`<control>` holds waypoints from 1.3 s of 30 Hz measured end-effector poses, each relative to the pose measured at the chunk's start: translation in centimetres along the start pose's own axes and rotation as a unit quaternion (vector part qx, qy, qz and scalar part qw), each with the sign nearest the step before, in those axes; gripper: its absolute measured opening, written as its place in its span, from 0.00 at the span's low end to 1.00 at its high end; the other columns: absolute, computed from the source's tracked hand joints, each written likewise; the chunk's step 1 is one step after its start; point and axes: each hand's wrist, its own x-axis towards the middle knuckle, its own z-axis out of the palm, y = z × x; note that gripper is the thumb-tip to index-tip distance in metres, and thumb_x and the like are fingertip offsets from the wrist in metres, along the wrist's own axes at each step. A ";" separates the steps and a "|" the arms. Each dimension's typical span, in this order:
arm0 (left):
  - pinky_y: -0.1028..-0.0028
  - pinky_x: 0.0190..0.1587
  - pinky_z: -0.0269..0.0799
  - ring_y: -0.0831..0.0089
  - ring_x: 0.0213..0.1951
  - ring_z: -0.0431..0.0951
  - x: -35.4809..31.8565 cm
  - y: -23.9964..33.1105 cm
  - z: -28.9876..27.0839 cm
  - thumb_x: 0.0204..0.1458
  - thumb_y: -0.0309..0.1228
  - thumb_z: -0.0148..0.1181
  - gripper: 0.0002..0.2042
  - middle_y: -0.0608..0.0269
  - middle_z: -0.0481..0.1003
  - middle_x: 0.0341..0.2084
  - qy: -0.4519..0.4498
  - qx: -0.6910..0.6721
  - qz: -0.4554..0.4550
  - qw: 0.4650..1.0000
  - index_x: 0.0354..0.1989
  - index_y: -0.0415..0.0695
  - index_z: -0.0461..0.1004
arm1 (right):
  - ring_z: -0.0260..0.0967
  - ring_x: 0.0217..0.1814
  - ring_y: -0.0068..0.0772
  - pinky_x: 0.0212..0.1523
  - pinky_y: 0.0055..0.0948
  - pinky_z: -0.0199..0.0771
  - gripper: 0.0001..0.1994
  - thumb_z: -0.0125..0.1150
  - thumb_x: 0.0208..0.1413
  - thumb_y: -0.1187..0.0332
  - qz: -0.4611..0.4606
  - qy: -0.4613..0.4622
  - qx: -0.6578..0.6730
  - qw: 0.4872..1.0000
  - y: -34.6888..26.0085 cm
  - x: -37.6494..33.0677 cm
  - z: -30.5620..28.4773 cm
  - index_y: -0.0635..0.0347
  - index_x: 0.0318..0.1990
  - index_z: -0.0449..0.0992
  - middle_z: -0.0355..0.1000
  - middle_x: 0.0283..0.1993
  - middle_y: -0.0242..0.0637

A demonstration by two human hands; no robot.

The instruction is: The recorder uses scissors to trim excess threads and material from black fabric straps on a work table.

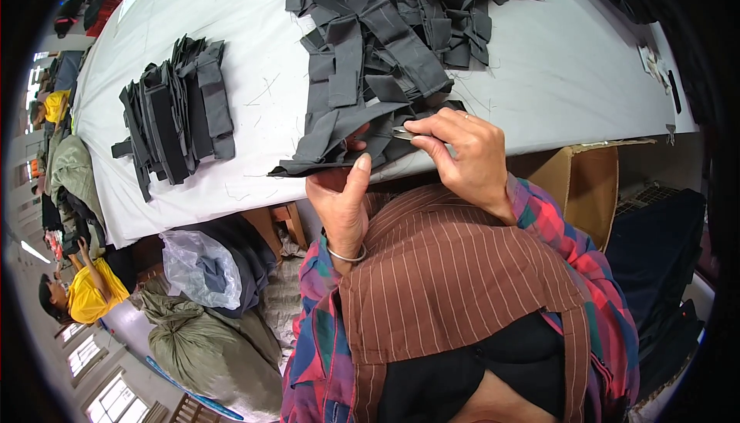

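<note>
My left hand [341, 206] is closed on a dark grey fabric piece [333, 139] at the table's near edge, thumb on top and some fingers hidden beneath the cloth. Between the thumb and fingers of my right hand [469, 155] are small silvery thread snips [402, 133], their tip against the same cloth. Just beyond both hands lies a loose heap of dark grey fabric strips [389, 34], spreading toward the far edge. Off to the left stands a row of similar folded pieces [181, 111], packed side by side.
Loose threads are scattered over the white-covered table [254, 45]. Below its near edge are a cardboard box [590, 192] at right, and a clear plastic bag [202, 267] and olive sack [212, 350] at left. A person in a yellow top [94, 293] works farther left.
</note>
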 end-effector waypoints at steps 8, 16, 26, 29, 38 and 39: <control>0.74 0.52 0.65 0.73 0.46 0.72 0.0 0.2 0.0 0.47 0.17 0.59 0.24 0.52 0.73 0.48 0.001 -0.038 -0.034 0.999 0.56 0.38 0.64 | 0.69 0.25 0.34 0.26 0.29 0.66 0.06 0.67 0.45 0.71 -0.037 0.034 -0.016 0.999 -0.1 -0.1 0.5 0.55 0.33 0.80 0.73 0.26 0.31; 0.75 0.51 0.66 0.74 0.45 0.72 0.0 -0.2 -0.1 0.46 0.17 0.61 0.24 0.54 0.72 0.48 -0.009 -0.023 -0.015 1.000 0.55 0.38 0.65 | 0.68 0.24 0.33 0.24 0.29 0.64 0.05 0.67 0.45 0.71 -0.050 0.034 -0.044 0.997 -0.2 0.0 0.5 0.55 0.31 0.79 0.72 0.24 0.30; 0.73 0.52 0.66 0.73 0.46 0.72 -0.5 -1.2 -0.6 0.46 0.17 0.63 0.23 0.59 0.72 0.45 -0.012 0.030 -0.004 0.999 0.53 0.36 0.67 | 0.69 0.31 0.38 0.30 0.36 0.69 0.09 0.62 0.49 0.73 -0.038 -0.032 -0.048 0.998 -1.0 0.6 1.3 0.56 0.39 0.76 0.68 0.29 0.32; 0.73 0.52 0.66 0.73 0.46 0.72 -0.7 -1.2 -0.6 0.45 0.16 0.64 0.23 0.59 0.72 0.44 -0.018 0.053 0.021 0.998 0.52 0.36 0.67 | 0.69 0.31 0.37 0.30 0.35 0.69 0.07 0.61 0.49 0.72 -0.048 -0.037 -0.081 0.995 -1.2 0.7 1.8 0.56 0.37 0.75 0.67 0.29 0.32; 0.75 0.49 0.68 0.74 0.44 0.73 -0.8 -1.2 -0.4 0.43 0.16 0.65 0.22 0.62 0.73 0.42 -0.007 0.063 -0.011 0.998 0.50 0.34 0.69 | 0.70 0.32 0.35 0.30 0.33 0.72 0.09 0.57 0.42 0.73 -0.058 -0.055 -0.128 0.989 -1.0 0.9 2.3 0.58 0.34 0.75 0.67 0.28 0.33; 0.75 0.49 0.68 0.74 0.44 0.73 -0.8 -1.2 -0.4 0.43 0.16 0.65 0.23 0.62 0.73 0.42 -0.005 0.062 -0.010 0.998 0.50 0.35 0.69 | 0.70 0.31 0.34 0.30 0.33 0.72 0.09 0.57 0.42 0.73 -0.058 -0.056 -0.130 0.988 -1.0 0.9 2.3 0.57 0.34 0.75 0.67 0.28 0.33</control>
